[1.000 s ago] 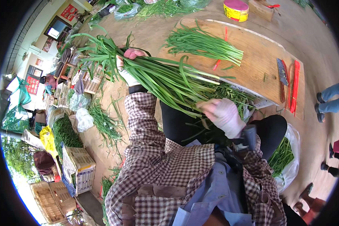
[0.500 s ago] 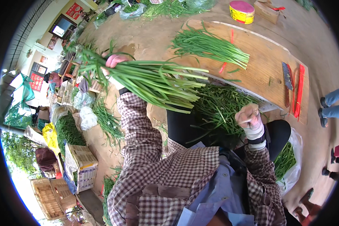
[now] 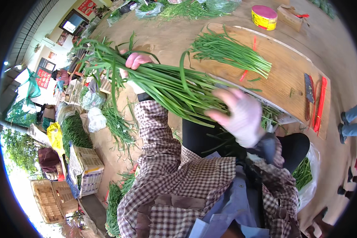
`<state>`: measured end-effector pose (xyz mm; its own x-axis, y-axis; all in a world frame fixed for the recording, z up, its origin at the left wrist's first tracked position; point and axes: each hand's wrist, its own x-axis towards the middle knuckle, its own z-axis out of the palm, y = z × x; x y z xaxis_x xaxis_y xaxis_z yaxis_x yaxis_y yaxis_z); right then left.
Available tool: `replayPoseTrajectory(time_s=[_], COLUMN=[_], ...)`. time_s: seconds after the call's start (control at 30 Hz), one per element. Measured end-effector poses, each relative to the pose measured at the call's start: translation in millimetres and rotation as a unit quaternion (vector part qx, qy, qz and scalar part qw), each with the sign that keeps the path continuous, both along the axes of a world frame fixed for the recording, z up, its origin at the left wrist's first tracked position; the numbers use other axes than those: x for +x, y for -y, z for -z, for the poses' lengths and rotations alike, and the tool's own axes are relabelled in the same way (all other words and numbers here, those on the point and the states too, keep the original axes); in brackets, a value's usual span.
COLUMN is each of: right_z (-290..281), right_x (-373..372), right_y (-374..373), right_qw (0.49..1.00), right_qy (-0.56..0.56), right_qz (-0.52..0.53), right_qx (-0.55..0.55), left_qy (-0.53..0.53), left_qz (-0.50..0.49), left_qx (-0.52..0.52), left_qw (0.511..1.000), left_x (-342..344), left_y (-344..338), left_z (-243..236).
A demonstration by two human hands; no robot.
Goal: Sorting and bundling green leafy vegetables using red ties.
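Observation:
My left hand is closed around a thick bunch of garlic chives, held up off my lap. The leafy tips trail to the left and the pale cut ends point right. At those cut ends is my right hand, its fingers spread and slightly blurred; it overlaps the stalks, and whether it touches them I cannot tell. Beyond, a second chive bunch lies across a red strip on the wooden board.
A knife and red strips lie at the board's right end. Behind it stand a yellow-and-pink tub and a cardboard box. Woven baskets and piled greens are at left, a plastic bag of greens at right.
My right hand has risen from beside my lap to the cut ends of the held chives, and its fingers have spread. My left hand still grips the bunch. The whole view has shifted slightly.

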<state>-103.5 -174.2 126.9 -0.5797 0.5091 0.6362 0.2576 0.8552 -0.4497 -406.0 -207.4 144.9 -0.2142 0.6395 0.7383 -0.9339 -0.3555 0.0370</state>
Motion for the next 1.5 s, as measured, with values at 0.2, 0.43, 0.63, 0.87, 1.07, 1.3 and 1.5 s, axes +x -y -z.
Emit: replayPoseTrajectory(time_s=[0.2, 0.43, 0.63, 0.87, 1.07, 1.3, 1.5], right_z=[49, 165, 133, 53, 57, 31, 46], right_x=[-21, 88, 56, 8, 23, 27, 17], right_y=[-12, -35, -19, -27, -6, 11, 16], right_qw=[0.855, 0.777, 0.958, 0.821, 0.904, 0.865, 0.907], right_qy=[-0.221, -0.114, -0.009, -0.066, 0.019, 0.053, -0.012], right_qz=[-0.139, 0.032, 0.029, -0.293, -0.372, -0.161, -0.202], right_qx=[-0.448, -0.618, -0.284, -0.485, -0.212, -0.473, -0.37], left_qy=[-0.02, 0.037, -0.01, 0.026, 0.027, -0.021, -0.009], left_qz=[-0.08, -0.068, 0.124, 0.083, 0.079, 0.11, 0.107], left_qx=[-0.054, 0.013, 0.068, 0.044, 0.173, 0.188, 0.174], left_qw=[0.995, 0.997, 0.99, 0.995, 0.981, 0.976, 0.979], left_x=[9, -36, -59, -14, 12, 12, 25], left_y=[-13, 14, 19, 8, 15, 8, 14], left_z=[13, 15, 10, -5, -20, -24, -25])
